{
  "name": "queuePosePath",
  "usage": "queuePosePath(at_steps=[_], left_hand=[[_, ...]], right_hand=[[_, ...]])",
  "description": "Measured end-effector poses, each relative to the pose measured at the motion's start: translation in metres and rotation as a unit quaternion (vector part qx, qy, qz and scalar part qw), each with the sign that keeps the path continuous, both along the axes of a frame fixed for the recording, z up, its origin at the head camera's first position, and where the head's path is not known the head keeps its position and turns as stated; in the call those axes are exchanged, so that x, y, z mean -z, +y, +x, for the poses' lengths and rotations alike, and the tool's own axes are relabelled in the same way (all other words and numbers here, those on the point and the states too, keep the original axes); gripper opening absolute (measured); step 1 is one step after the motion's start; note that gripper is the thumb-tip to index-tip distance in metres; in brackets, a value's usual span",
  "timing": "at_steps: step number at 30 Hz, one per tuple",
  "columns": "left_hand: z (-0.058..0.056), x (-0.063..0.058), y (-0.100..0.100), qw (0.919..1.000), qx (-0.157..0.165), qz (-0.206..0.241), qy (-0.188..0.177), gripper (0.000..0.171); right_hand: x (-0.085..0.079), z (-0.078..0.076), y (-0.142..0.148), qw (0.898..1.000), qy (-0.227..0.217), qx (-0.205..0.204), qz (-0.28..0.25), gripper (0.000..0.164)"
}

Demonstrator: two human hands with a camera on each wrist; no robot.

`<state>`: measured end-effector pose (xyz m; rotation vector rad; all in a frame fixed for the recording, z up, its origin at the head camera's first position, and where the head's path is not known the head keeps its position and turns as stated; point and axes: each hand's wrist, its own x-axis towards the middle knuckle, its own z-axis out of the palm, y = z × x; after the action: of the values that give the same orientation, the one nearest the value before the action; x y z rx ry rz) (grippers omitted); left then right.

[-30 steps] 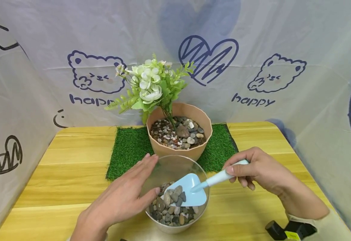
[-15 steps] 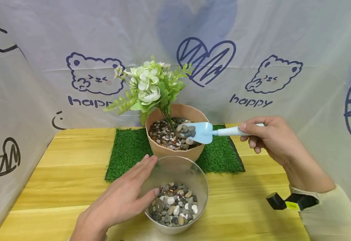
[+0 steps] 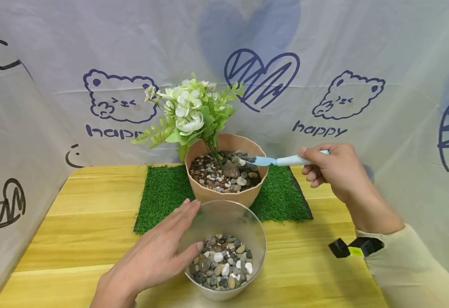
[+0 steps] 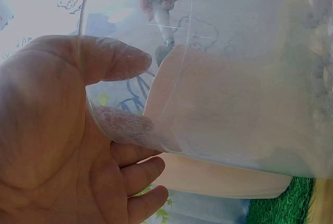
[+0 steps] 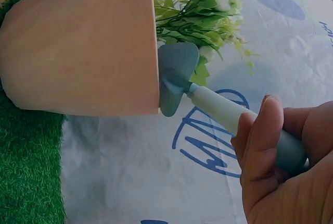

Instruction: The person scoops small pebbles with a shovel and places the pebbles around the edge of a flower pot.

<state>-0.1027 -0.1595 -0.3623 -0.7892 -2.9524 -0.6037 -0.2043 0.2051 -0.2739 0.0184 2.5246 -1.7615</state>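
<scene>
In the head view my right hand (image 3: 330,169) grips the handle of a small light-blue trowel (image 3: 264,161). Its blade tilts over the right rim of the tan flowerpot (image 3: 224,194), above the pebbles (image 3: 241,181) inside. The right wrist view shows the trowel's scoop (image 5: 178,60) at the pot's rim, fingers curled round the handle. My left hand (image 3: 157,244) touches the left side of a clear plastic container (image 3: 261,239), fingers mostly straight. Mixed pebbles (image 3: 222,267) lie in it. Through its wall in the left wrist view the thumb (image 4: 117,60) shows.
White artificial flowers (image 3: 190,109) with green leaves stand in the pot. Beneath the pot lies a green turf mat (image 3: 282,201) on the wooden table (image 3: 82,214). A printed cloth (image 3: 263,25) hangs behind. A black device (image 3: 355,247) is strapped to the right wrist.
My right hand has carried the trowel with pebbles from the clear container up to the pot, then tilted its blade there. Pebbles have left the blade. The left hand has stayed put.
</scene>
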Motion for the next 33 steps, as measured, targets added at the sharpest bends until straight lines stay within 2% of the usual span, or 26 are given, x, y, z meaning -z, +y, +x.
queuePosePath(at_steps=[15, 22, 27, 30, 33], left_hand=[[0.0, 0.001, -0.002, 1.0, 0.002, -0.002, 0.0, 0.077], [0.0, 0.001, -0.002, 1.0, 0.0, -0.002, -0.002, 0.077], [0.0, 0.001, -0.002, 1.0, -0.002, -0.001, -0.003, 0.077], [0.0, 0.001, -0.002, 1.0, 0.0, -0.001, 0.001, 0.077], [-0.001, 0.001, -0.001, 1.0, 0.0, -0.001, 0.0, 0.077]], right_hand=[[0.0, 0.002, -0.001, 1.0, 0.003, 0.02, -0.012, 0.049], [-0.003, 0.007, -0.008, 0.999, 0.026, 0.036, 0.017, 0.05], [-0.01, 0.021, -0.015, 0.997, 0.06, 0.026, 0.05, 0.046], [-0.017, 0.034, -0.019, 0.993, 0.09, -0.003, 0.078, 0.038], [-0.025, 0.051, -0.024, 0.984, 0.126, -0.039, 0.12, 0.027]])
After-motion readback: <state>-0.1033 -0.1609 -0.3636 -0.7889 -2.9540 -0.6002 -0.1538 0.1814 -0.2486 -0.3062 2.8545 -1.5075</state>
